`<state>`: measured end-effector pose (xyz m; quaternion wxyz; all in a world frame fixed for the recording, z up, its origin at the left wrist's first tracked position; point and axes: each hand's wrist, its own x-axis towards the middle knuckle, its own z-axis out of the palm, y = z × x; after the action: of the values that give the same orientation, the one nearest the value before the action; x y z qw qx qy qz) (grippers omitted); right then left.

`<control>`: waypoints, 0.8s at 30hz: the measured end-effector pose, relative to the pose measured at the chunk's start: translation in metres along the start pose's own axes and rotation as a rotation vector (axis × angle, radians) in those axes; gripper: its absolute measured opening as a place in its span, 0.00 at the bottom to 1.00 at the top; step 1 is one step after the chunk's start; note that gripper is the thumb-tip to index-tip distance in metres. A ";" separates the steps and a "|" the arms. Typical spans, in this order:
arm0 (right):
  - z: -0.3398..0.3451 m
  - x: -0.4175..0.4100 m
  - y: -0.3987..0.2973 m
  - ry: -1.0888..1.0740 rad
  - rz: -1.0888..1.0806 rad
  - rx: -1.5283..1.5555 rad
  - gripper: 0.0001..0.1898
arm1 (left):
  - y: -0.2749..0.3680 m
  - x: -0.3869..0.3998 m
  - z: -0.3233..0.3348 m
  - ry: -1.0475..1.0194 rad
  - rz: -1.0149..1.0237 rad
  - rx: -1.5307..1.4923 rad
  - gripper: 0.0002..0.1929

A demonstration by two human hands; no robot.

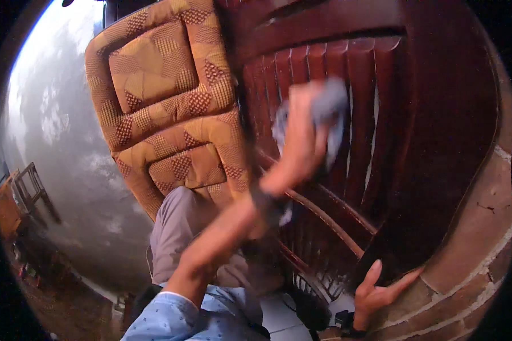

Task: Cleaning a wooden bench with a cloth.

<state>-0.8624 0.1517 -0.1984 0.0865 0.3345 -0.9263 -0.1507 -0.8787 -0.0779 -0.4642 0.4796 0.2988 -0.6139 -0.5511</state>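
My left hand (303, 132) is closed on a bunched grey and white cloth (336, 102); both are blurred. The cloth lies over the slats of a dark red wooden furniture piece (443, 106). At the lower right my right hand (377, 292) has its thumb and a finger spread at the lower edge of that wood, with a dark band on the wrist. Its other fingers are not clearly seen. Left of the slats is a patterned orange and brown cushion (153, 68), right above my knee.
A brick surface (465, 277) with pale joints borders the wood at the right. Curved wooden bars (324, 213) cross below the slats. A grey, shiny floor (85, 192) spreads at the left, with a small wooden frame (32, 187) at the far left. White tiles (281, 319) show at the bottom.
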 end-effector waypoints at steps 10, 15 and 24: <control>0.006 0.001 0.000 -0.018 0.088 0.129 0.47 | -0.025 -0.070 -0.013 -0.072 -0.087 0.163 0.34; 0.010 -0.005 0.005 0.018 0.047 0.128 0.46 | 0.029 -0.146 -0.017 -0.205 -0.412 -0.046 0.31; -0.005 0.005 -0.008 -0.048 0.019 -0.102 0.46 | -0.079 0.064 -0.022 0.147 -0.066 0.108 0.28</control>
<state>-0.8605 0.1415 -0.1957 0.0828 0.3170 -0.9224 -0.2046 -0.8950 -0.1608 -0.5253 0.4881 0.3838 -0.5958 -0.5094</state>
